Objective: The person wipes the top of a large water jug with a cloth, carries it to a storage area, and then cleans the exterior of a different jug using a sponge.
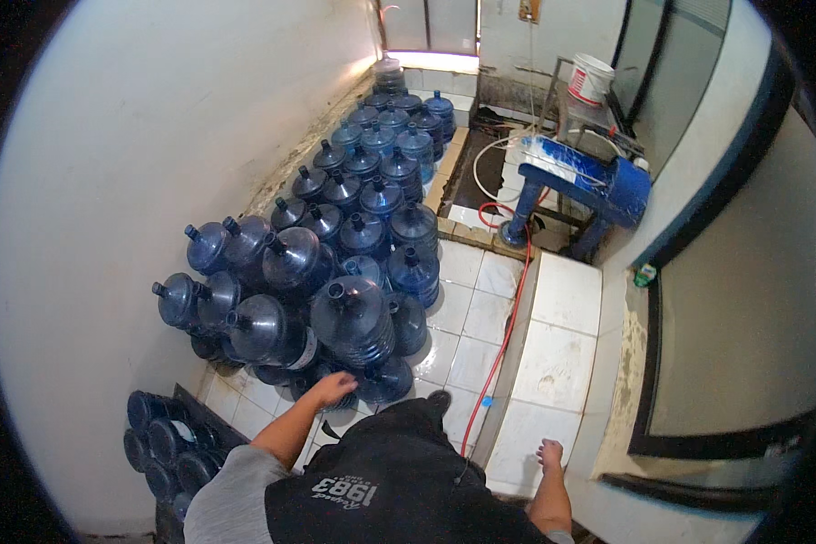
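Bottle (354, 319) — ribbed, translucent blue — stands near the left hand (337, 388), which, like the right hand (549, 453), seems loosely curled.

Jugs (349, 322) left of centre are blue, the hose (505, 349) red, floor tiles (461, 308) white, the shirt (381, 485) black with a grey sleeve (231, 499).

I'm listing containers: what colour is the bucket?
The bucket is white with red markings, clearest in the head view.

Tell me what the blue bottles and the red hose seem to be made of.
Blue bottles: probably glossy, tinted plastic; the ribbed walls look see-through and catch highlights. Red hose: likely rubber or soft plastic, smooth-looking; it curves freely, but I can't tell which.
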Available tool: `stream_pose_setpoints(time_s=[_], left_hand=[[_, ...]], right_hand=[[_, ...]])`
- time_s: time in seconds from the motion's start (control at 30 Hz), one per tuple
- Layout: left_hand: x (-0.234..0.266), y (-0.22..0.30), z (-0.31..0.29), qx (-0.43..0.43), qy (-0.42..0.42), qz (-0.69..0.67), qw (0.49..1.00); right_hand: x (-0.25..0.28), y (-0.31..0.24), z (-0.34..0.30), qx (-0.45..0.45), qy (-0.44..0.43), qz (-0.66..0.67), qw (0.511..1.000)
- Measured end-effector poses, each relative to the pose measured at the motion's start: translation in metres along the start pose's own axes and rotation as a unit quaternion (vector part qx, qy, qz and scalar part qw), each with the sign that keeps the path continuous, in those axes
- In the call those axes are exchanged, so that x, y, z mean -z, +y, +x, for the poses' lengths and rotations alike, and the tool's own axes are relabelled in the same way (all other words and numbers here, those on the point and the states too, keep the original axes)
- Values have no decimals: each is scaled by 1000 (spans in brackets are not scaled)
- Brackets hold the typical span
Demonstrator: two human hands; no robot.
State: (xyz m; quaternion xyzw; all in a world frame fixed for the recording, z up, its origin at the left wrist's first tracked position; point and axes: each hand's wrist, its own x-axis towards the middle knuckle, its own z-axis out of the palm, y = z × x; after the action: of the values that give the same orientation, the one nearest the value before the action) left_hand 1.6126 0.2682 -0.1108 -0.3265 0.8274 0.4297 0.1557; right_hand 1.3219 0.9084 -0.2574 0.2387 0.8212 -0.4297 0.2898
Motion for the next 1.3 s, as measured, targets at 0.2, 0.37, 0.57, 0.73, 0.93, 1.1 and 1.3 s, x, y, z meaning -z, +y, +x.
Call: stream_pose_setpoints(time_s=[0.2,0.37,0.57,0.73,0.93,1.1,1.3], left_hand=[[-53,-223,-87,175,-77,94,977],[-69,-125,6,-11,-162,61,985],[-4,160,327,-9,-112,3,994],[61,357,447,-126,-80,-37,988],[84,363,541,-160,-23,-8,987],[108,209,512,59,-9,42,997],[109,103,425,382,63,-84,918]], right_hand=[[-57,-116,57,90,-111,-43,989],[-37,-188,63,21,-127,-80,988],[-2,-194,80,-70,-72,-36,994],[-13,-203,105,-193,-77,54,977],[-36,-162,254,252,-200,-256,911],[-89,-340,404,74,-298,-90,948],[-194,-781,438,177,-393,-192,881]])
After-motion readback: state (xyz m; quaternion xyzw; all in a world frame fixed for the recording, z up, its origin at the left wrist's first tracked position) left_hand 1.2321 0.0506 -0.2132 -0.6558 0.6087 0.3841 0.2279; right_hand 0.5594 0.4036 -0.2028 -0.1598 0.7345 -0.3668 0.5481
